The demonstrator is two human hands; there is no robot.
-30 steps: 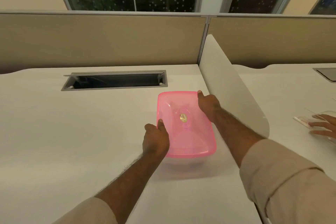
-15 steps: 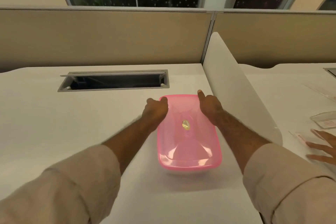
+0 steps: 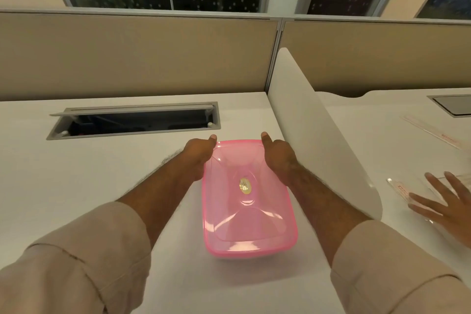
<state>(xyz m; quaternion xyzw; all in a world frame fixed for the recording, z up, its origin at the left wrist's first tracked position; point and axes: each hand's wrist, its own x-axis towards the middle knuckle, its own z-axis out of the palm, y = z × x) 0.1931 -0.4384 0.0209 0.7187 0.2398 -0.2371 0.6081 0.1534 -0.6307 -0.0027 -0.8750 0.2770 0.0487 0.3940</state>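
A pink translucent container [image 3: 244, 227] with its lid on stands on the white desk [image 3: 102, 181], long side running away from me. A small oval sticker sits in the middle of the lid. My left hand [image 3: 197, 158] grips the far left corner, thumb lying on the lid's rim. My right hand [image 3: 279, 158] grips the far right corner in the same way, thumb on top. The fingers of both hands are hidden behind the container's sides.
An open cable tray slot [image 3: 132, 122] lies in the desk beyond the container. A white curved divider [image 3: 313, 130] rises close on the right. Past it, another person's hand [image 3: 443, 209] rests on clear plastic pieces [image 3: 400, 187]. Beige partition panels [image 3: 140, 58] close off the back.
My left hand has moved from the container's near left edge up to its far left corner. The right hand has stayed at the far right corner.
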